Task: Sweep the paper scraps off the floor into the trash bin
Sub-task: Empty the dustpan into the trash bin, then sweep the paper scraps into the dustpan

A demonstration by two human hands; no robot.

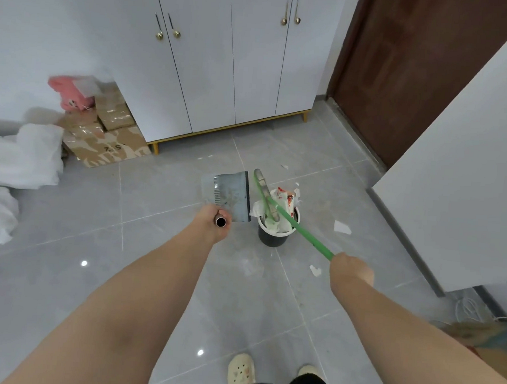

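A small black trash bin stands on the grey tiled floor, heaped with white paper and a red-and-white wrapper. My left hand grips the tube handle of a grey-blue dustpan, held just left of the bin. My right hand grips the green handle of a broom; its grey head lies over the bin's top. White paper scraps lie on the floor: one right of the bin, one nearer me, a small one beyond the bin.
White cabinet on gold legs stands behind the bin. Cardboard boxes, a pink toy and white bedding lie at the left. A white wall corner and a brown door are at the right. My slippered feet are below.
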